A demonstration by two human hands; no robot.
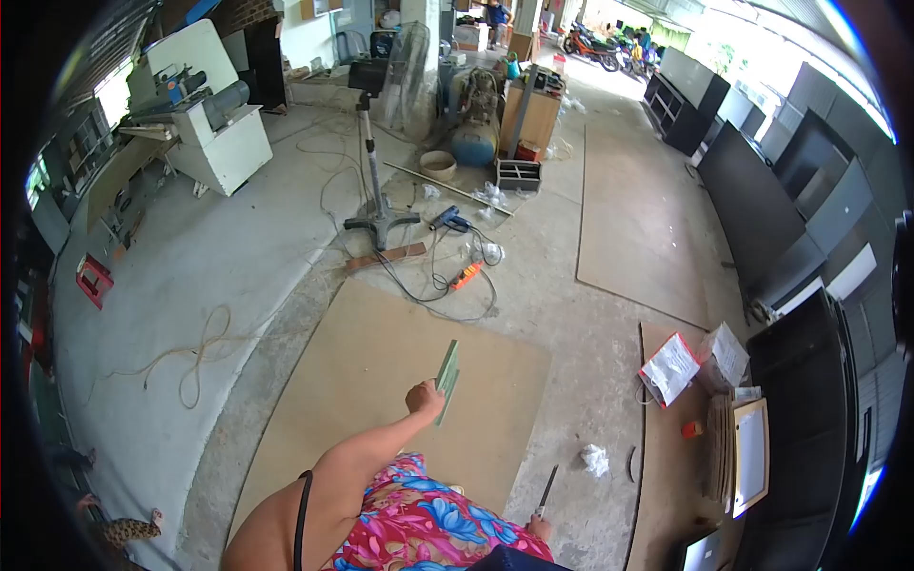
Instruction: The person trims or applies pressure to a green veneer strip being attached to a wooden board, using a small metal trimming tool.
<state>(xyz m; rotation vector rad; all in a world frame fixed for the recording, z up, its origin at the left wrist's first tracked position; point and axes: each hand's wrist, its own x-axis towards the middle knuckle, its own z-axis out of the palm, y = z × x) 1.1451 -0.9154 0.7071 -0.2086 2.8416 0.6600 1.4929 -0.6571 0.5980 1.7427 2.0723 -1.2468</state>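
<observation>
My left hand (426, 398) is stretched forward above a brown board on the floor. Its fingers are closed round a pair of thin green strips (448, 371), which point away from me. Low on the right, my right hand (540, 526) grips a knife (547, 487) with a narrow dark blade pointing up and forward. Part of this hand is hidden by the flowered cloth (447, 519) over my lap. The brown board (381, 352) lies flat beneath my left hand.
Ahead stand a fan stand (372, 162) and an orange power strip (465, 277) with loose cables. A blue heat gun (449, 221) lies beside them. To the right are a crumpled plastic bag (595, 461), white bags (670, 369) and dark panels (752, 195). A red stool (94, 281) is left.
</observation>
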